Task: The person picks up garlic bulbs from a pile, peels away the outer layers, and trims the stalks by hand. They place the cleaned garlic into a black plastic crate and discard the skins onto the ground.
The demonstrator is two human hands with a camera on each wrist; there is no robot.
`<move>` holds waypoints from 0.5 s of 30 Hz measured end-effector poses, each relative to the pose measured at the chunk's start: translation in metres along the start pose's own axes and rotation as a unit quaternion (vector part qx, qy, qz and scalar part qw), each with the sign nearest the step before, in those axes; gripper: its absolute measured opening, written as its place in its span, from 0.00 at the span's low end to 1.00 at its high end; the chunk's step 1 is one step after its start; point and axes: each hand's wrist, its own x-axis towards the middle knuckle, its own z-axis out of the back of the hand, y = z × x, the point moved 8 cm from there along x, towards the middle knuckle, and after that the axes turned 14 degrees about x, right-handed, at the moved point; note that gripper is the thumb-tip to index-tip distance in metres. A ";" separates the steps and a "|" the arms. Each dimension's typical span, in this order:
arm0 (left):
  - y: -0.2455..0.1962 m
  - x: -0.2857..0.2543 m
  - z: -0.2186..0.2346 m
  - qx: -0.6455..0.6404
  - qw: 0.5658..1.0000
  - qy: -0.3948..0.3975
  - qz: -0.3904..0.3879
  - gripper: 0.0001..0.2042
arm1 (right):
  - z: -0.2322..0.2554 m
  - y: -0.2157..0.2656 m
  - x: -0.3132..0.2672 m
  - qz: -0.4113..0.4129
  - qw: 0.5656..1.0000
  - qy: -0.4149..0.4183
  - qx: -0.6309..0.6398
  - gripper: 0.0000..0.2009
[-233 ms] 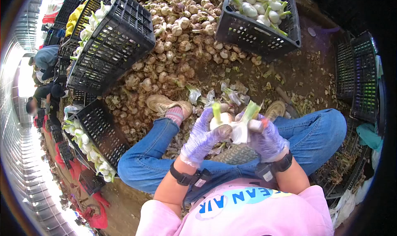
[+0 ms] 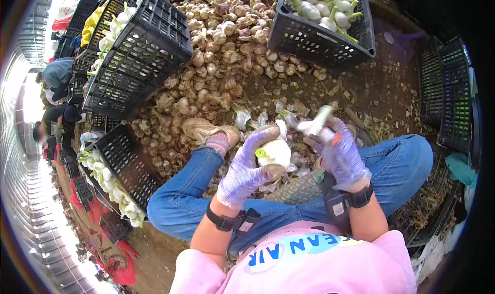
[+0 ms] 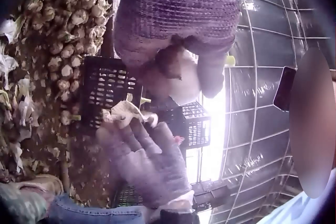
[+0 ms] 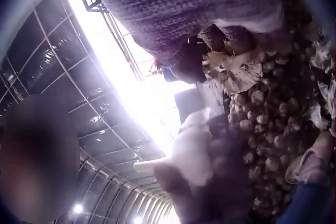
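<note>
Your gloved left hand (image 2: pixel 248 165) grips a white garlic bulb (image 2: pixel 274 153), fingers and thumb curled round its sides, with the cut green stem towards your left. Your gloved right hand (image 2: pixel 341 157), apart from the bulb, pinches a pale stalk piece (image 2: pixel 322 119). Loose skins (image 2: pixel 290 119) lie beneath; ahead, a garlic heap (image 2: pixel 221 46) spreads between black crates (image 2: pixel 139 56).

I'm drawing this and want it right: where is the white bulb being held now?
In the head view, the white bulb is in the left hand, between fingers and thumb, left of the right hand.
</note>
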 end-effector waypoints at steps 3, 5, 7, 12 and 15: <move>-0.003 -0.003 0.005 0.144 0.987 -0.026 -0.066 0.33 | -0.015 -0.017 -0.015 -0.021 0.970 0.099 -0.219 0.27; -0.009 -0.005 0.000 0.213 0.973 0.004 -0.090 0.31 | -0.028 -0.025 -0.025 -0.026 0.976 0.114 -0.184 0.28; -0.016 -0.007 -0.012 0.206 0.972 0.017 -0.115 0.22 | -0.036 -0.032 -0.026 -0.027 0.980 0.129 -0.150 0.25; -0.026 -0.019 0.001 0.427 0.879 -0.096 -0.188 0.14 | -0.037 -0.019 -0.019 0.014 0.937 0.091 -0.337 0.09; -0.001 -0.021 0.017 0.063 0.990 -0.085 -0.093 0.15 | -0.022 -0.014 -0.012 -0.073 0.985 -0.035 -0.154 0.08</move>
